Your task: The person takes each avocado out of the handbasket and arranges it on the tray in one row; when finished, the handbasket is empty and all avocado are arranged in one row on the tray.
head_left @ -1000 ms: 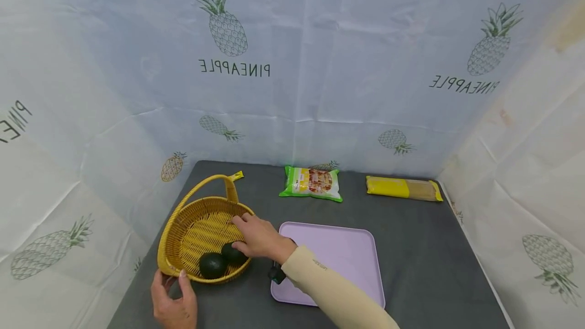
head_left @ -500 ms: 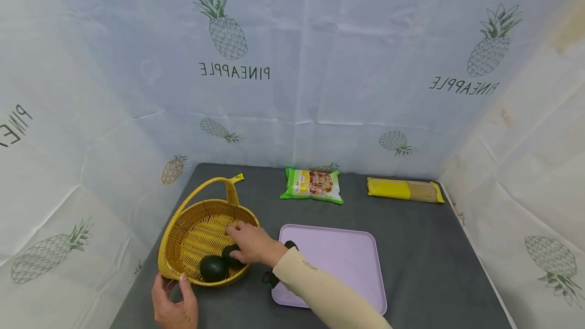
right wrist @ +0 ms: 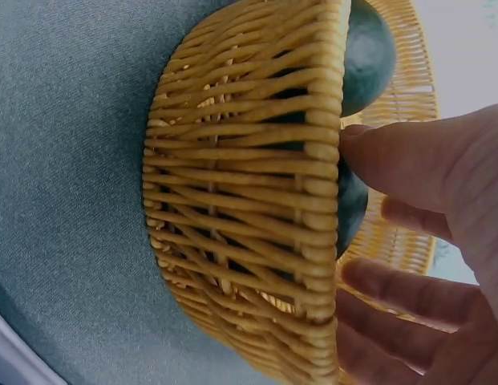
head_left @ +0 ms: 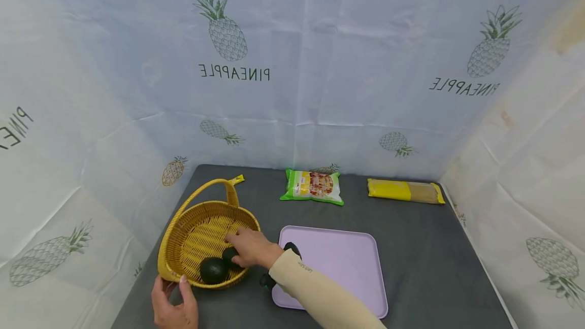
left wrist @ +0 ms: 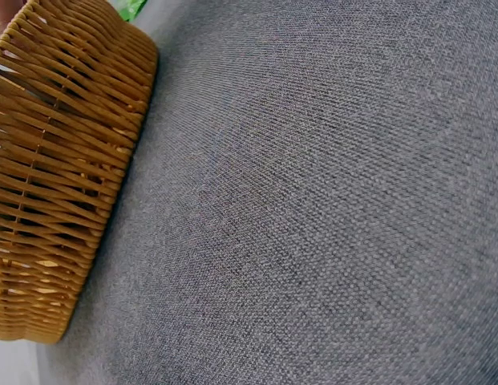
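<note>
A yellow wicker basket (head_left: 194,217) with a tall arched handle stands at the table's left side. Two dark green avocados lie in its near right part: one avocado (head_left: 214,270) shows well, while the other avocado (head_left: 229,256) is partly covered by my right hand (head_left: 251,249). That hand reaches over the rim and holds the second avocado, the thumb (right wrist: 397,160) on one side and curled fingers (right wrist: 413,293) on the other. My left hand (head_left: 175,306) grips the basket's near left edge by the handle's foot; its contact is mostly hidden in the left wrist view.
A lilac tray (head_left: 338,268) lies right of the basket, partly under my right forearm. Farther back are a green-and-white food packet (head_left: 315,186), a yellow long packet (head_left: 404,190) and a small yellow sachet (head_left: 237,179). Pineapple-print curtains (head_left: 320,65) enclose the dark table.
My right hand has shifted slightly left and lower over the second avocado, covering more of it. The left hand and the basket stay nearly where they were.
</note>
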Demonstrator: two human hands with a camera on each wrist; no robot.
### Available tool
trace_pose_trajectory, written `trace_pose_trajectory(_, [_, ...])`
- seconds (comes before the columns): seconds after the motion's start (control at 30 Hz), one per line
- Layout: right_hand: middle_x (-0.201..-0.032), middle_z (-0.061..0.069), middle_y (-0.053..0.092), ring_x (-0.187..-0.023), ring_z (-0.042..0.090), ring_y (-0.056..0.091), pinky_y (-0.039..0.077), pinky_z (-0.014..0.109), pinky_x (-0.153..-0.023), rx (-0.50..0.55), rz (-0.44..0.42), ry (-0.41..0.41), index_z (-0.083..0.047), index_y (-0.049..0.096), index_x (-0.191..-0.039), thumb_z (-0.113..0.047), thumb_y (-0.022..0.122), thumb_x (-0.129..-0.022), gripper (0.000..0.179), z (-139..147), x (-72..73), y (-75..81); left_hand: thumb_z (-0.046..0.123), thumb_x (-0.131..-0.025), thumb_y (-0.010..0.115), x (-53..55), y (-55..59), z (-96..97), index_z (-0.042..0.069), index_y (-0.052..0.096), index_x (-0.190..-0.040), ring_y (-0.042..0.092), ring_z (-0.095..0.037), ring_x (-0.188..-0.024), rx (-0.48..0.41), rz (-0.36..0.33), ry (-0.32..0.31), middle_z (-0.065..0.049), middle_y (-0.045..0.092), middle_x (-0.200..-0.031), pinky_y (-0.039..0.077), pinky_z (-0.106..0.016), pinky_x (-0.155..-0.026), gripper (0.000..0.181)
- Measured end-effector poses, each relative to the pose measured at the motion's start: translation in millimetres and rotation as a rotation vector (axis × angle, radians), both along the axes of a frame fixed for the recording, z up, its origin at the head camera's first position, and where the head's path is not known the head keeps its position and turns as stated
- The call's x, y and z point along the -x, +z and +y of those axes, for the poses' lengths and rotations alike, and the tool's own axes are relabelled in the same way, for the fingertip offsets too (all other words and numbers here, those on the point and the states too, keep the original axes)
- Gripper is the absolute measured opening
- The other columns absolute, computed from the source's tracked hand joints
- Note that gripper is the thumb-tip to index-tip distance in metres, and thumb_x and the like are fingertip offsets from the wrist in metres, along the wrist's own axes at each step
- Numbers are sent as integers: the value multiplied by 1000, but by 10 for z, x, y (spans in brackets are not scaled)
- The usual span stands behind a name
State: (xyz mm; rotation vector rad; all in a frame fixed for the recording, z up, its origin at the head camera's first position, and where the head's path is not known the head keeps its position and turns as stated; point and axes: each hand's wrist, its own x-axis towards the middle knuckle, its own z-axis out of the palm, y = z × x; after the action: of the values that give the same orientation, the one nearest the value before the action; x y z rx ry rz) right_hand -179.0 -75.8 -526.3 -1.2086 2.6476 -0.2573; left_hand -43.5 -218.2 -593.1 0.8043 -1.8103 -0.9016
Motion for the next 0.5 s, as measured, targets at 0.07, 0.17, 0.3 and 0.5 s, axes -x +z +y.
trace_pose_trajectory(0.07, [-119, -2, 65, -99, 8, 60, 52, 24, -76, -9, 0, 9, -25, 59, -138, -34, 75, -92, 50, -16, -4, -12, 3, -91, 72, 1, 2, 0, 0, 58, -137, 40, 24, -102, 4, -1, 1, -27, 64, -120, 36, 0, -85, 48])
trace_pose_trajectory(0.17, [-112, -4, 65, -93, 6, 58, 49, 22, -70, -29, 0, 25, -24, 60, -134, -35, 76, -90, 48, -44, -18, -42, 3, -91, 72, 2, 3, -4, 0, 58, -137, 40, 24, -102, 9, 2, -1, -27, 64, -120, 36, 0, -85, 48])
trace_pose_trajectory(0.3, [-102, -6, 66, -85, 5, 58, 46, 21, -65, -58, 14, 47, -23, 62, -128, -35, 77, -89, 43, -90, -42, -88, 2, -91, 72, 1, -4, -12, 0, 58, -137, 40, 24, -102, 14, 5, 1, -28, 64, -119, 36, 0, -85, 48])
trace_pose_trajectory(0.5, [-104, -7, 69, -90, 7, 63, 52, 24, -72, -88, 25, 44, -26, 60, -133, -33, 80, -87, 51, -156, -77, -142, 2, -91, 72, 3, -9, -19, 0, 58, -138, 39, 25, -102, 15, -7, -4, -27, 64, -121, 35, 0, -85, 49])
